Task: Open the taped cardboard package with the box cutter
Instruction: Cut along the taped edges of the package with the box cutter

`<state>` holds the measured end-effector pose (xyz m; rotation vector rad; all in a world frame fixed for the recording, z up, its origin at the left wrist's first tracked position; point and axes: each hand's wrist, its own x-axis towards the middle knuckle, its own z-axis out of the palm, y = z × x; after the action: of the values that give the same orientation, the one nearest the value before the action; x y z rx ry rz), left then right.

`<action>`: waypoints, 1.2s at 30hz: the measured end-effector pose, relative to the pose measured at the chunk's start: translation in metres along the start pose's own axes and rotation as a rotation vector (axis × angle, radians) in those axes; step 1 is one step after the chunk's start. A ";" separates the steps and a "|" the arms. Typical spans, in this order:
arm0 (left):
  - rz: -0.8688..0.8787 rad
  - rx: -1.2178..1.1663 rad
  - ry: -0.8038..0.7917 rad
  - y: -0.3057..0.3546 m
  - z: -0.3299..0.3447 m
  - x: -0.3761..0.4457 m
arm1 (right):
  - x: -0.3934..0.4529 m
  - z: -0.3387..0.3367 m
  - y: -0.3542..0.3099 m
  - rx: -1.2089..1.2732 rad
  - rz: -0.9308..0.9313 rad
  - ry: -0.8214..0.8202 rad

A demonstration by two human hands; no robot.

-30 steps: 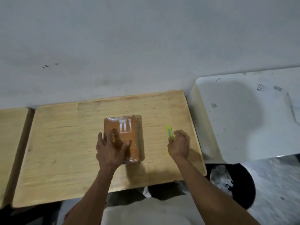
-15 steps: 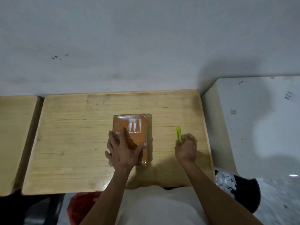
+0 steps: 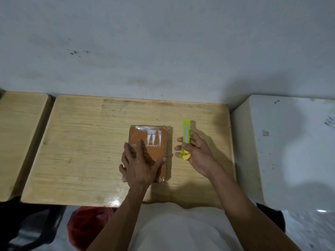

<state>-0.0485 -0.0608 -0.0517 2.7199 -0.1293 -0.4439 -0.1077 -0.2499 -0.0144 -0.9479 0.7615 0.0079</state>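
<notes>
While the left hand (image 3: 140, 164) lies spread flat, fingers released, on the near half of the taped package (image 3: 147, 142) at the middle of the wooden surface (image 3: 81, 151), the right hand (image 3: 196, 153) loosely grasps the yellow-green box cutter (image 3: 185, 135) just right of it. No blade shows; it probably needs extending, then a shallow cut along the tape, away from the pinning fingers.

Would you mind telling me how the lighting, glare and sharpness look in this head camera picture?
Head view: dim, greyish light; a bright glare patch on the wooden table near its front edge; soft shadows to the right of the package and beyond the right hand holding the box cutter; the left hand and package look sharp; the table edges bow from wide-angle distortion; the floor at lower right is smeared.
</notes>
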 end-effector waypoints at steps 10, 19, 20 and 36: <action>0.011 -0.015 0.012 -0.003 0.002 -0.001 | 0.000 0.004 -0.001 -0.348 -0.200 0.112; 0.017 -0.005 0.003 -0.005 0.002 0.000 | 0.017 -0.006 -0.003 -0.524 -0.185 0.085; 0.019 -0.005 0.001 -0.005 0.002 0.000 | 0.019 -0.006 -0.006 -0.571 -0.176 0.061; 0.015 0.003 -0.012 -0.007 0.002 0.000 | 0.079 0.038 -0.056 -1.533 -0.543 -0.315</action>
<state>-0.0486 -0.0552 -0.0561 2.7180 -0.1540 -0.4567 -0.0087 -0.2806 -0.0072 -2.5097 0.0447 0.2936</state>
